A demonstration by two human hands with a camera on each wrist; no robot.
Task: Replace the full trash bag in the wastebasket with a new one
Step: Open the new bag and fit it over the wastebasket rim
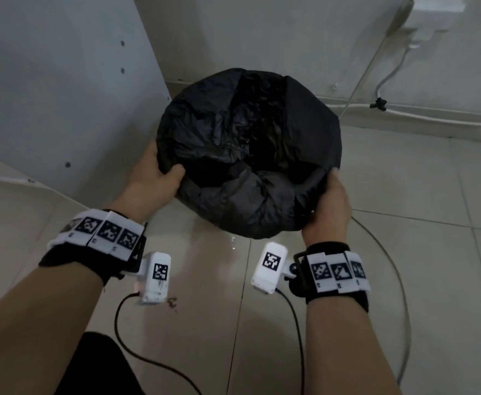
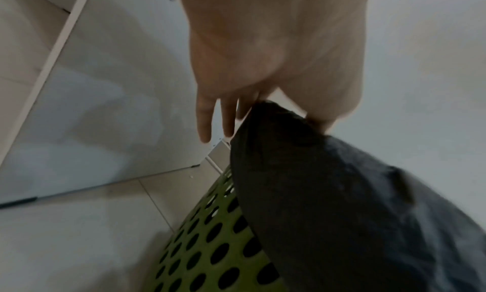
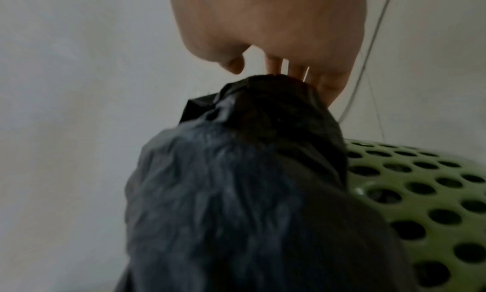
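Observation:
A black trash bag lines the wastebasket, its edge folded down over the rim and its crumpled inside open to the head view. The green perforated wastebasket shows below the bag only in the wrist views. My left hand grips the bag's near-left rim, thumb hooked inside and fingers pointing down the outside. My right hand holds the near-right rim, thumb on top. In the right wrist view its fingers go behind the bunched bag edge, beside the basket wall.
A white cabinet panel stands close on the left, and a white wall runs behind the basket. A thin cable slants down the wall, and another loops over the tiled floor at the right. Wet spots lie just in front of the basket.

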